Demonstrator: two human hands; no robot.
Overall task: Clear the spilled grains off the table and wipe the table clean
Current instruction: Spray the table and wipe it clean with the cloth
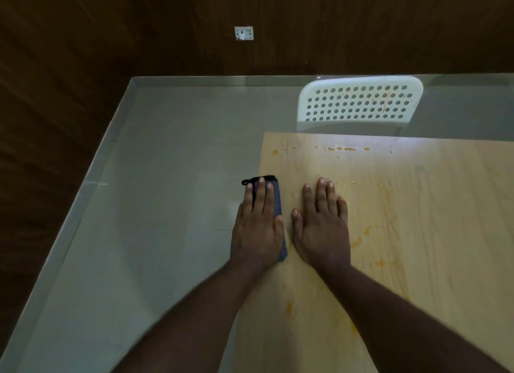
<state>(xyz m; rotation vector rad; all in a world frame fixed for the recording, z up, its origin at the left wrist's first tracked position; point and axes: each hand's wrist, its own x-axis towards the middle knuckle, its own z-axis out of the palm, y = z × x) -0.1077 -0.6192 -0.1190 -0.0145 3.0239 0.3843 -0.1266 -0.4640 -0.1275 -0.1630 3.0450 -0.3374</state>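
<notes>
A light wooden table (417, 233) fills the right half of the view, marked with yellow-orange stains (357, 242) and smears. A few small grains (346, 149) lie in a row near its far edge. My left hand (257, 228) lies flat with straight fingers on a folded dark blue cloth (277, 197) at the table's left edge. The cloth has a black loop at its far end. My right hand (324, 228) rests flat on the bare wood just right of the cloth, fingers straight and together.
A white perforated chair back (358, 102) stands beyond the table's far edge. Grey floor (167, 205) lies to the left, bordered by dark wood-panelled walls with a white socket (244, 33).
</notes>
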